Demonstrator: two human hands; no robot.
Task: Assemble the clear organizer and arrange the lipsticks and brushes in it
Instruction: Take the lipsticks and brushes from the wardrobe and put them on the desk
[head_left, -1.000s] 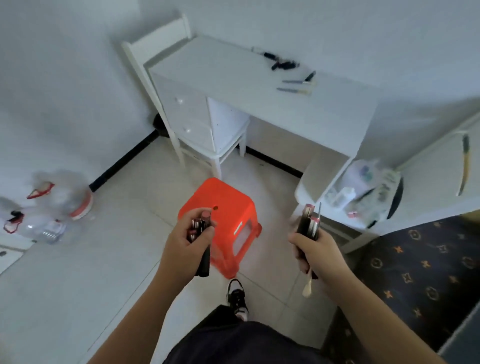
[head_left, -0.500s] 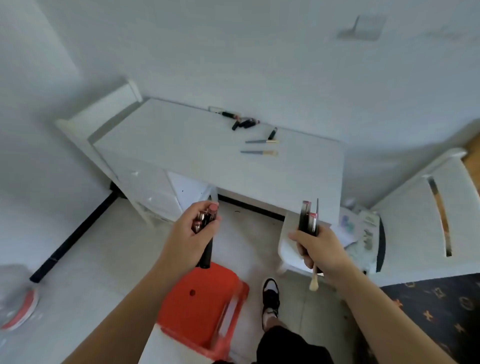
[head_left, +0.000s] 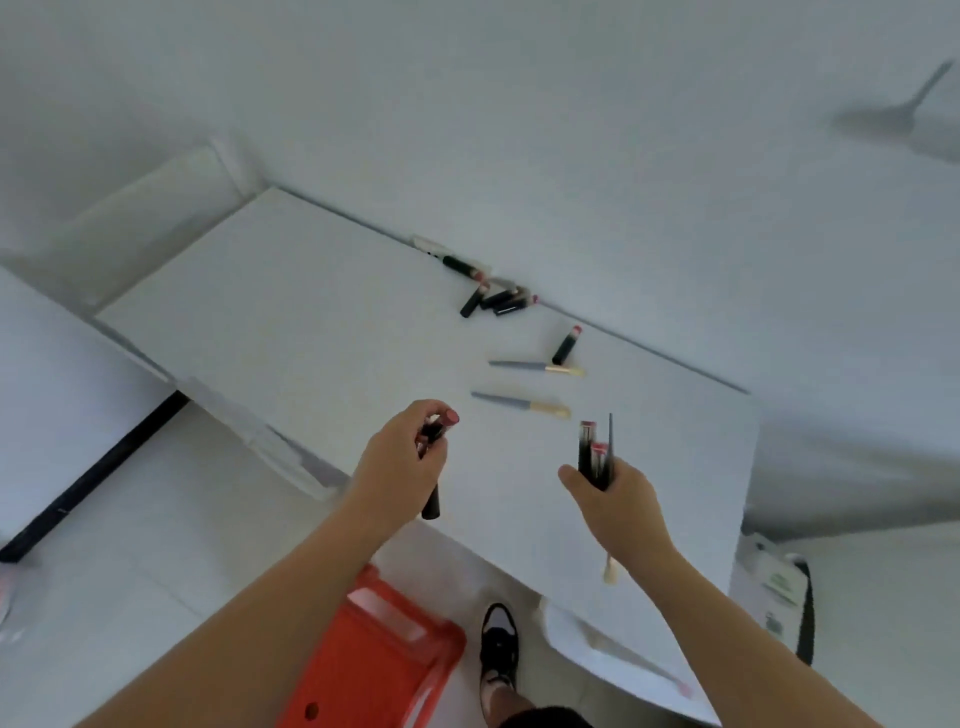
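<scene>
My left hand grips a bundle of black lipsticks with pink tips, held above the near edge of the white desk. A second bundle of lipsticks and thin brushes sits in the grip of my right hand; a cream brush end hangs below that hand. Several lipsticks lie by the wall on the desk. One lone lipstick and two grey-handled brushes lie nearer. No clear organizer is in view.
An orange plastic stool stands on the tiled floor below the desk edge, beside a foot in a black and white shoe. A white chair back stands left of the desk. A bag hangs at the right.
The view has risen and moved in over the desk. Both hands have come forward, over the desk top, still gripping their bundles. The stool now lies lower in view.
</scene>
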